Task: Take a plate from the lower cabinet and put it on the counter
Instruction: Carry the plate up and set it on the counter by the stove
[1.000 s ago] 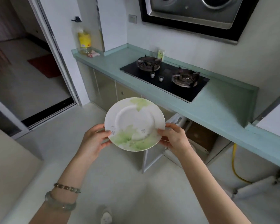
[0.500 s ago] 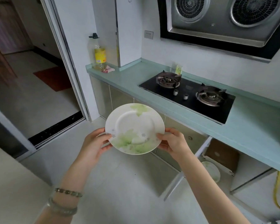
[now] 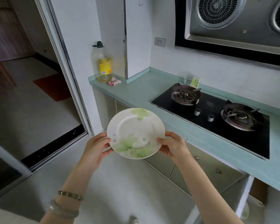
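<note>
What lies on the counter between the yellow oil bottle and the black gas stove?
In the head view, the teal counter is bare between the yellow-labelled oil bottle and the black glass gas stove, apart from a small pink wrapper beside the bottle.

- The plate (image 3: 135,133) is held in the air between both hands: left hand (image 3: 96,147) at its left rim, right hand (image 3: 173,146) at its right rim.
- The counter (image 3: 136,92) lies beyond the grip and to its right; the plate's far edge overlaps the counter's front edge in view.
- The stove (image 3: 217,117) sits in the counter, right of the grip.
- A bottle (image 3: 104,65) stands at the counter's far left end, behind the grip.
- The open cabinet (image 3: 255,196), lower right, appears to contain another plate.
</note>
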